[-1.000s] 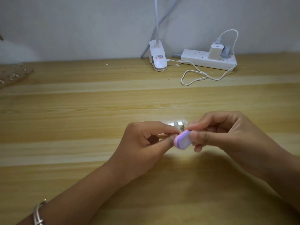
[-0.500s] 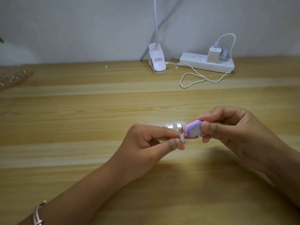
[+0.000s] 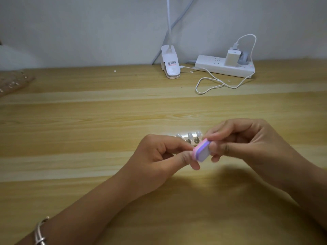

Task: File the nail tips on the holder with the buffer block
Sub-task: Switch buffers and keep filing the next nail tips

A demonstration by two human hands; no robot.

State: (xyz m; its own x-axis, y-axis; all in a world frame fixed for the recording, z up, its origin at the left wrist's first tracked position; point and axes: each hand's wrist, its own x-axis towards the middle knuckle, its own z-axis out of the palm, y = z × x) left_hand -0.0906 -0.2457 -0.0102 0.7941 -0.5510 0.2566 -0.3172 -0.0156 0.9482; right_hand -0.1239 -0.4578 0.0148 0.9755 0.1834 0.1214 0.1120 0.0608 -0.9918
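A small pink, purple and white buffer block (image 3: 202,150) is pinched between the thumb and fingers of my right hand (image 3: 247,147). Its pink side lies against the fingertips of my left hand (image 3: 159,160), which pinch something small that the block and fingers hide. Just behind both hands a clear holder (image 3: 185,139) rests on the table with a few pale nail tips (image 3: 190,135) standing on little pegs. Part of the holder is hidden by my fingers.
On the wooden table (image 3: 88,121), at the back, are a white clip lamp base (image 3: 170,68) and a white power strip (image 3: 224,67) with a charger and a looping white cable (image 3: 210,84). A brownish object with beads (image 3: 12,82) lies at the far left edge.
The buffer block has come down and left from beside the holder onto my left fingertips. My right hand moved with it. The small tip seen in my left fingers is now covered.
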